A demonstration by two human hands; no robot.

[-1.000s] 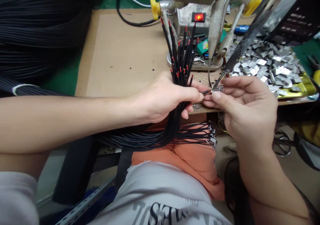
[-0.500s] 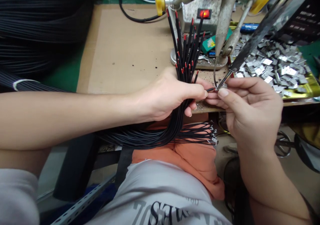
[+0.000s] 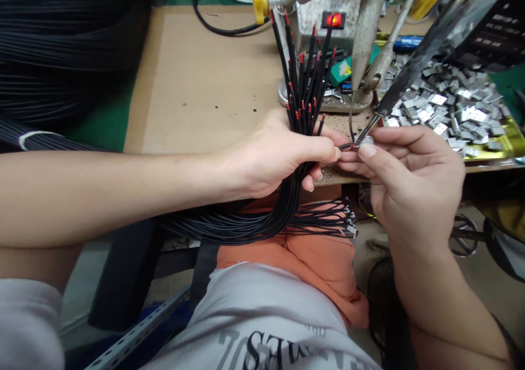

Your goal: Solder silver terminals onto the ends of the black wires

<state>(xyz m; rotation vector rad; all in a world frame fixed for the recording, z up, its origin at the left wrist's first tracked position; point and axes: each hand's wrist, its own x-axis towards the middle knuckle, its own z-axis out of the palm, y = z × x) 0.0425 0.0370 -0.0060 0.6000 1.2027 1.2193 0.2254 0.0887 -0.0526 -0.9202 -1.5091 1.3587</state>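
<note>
My left hand (image 3: pixel 274 154) is closed round a bundle of thin black wires (image 3: pixel 305 85) with red tips that fan upward, and its thumb and forefinger pinch one wire end pointing right. My right hand (image 3: pixel 404 175) pinches a small silver metal connector (image 3: pixel 365 140) against that wire end. A soldering iron tip (image 3: pixel 367 128) on a black handle touches the joint from the upper right. The bundle's lower part loops over my lap, and its far ends (image 3: pixel 346 222) carry small metal connectors.
A gold tray (image 3: pixel 490 151) heaped with several silver connectors (image 3: pixel 447 107) lies at the right. A grey unit with a lit red switch (image 3: pixel 334 19) and a metal stand are behind. A brown cardboard sheet (image 3: pixel 205 85) covers the bench. A large hank of black cable (image 3: pixel 61 47) lies at the left.
The view has shifted slightly. Both hands stay pinched together at the iron tip with hardly any movement.
</note>
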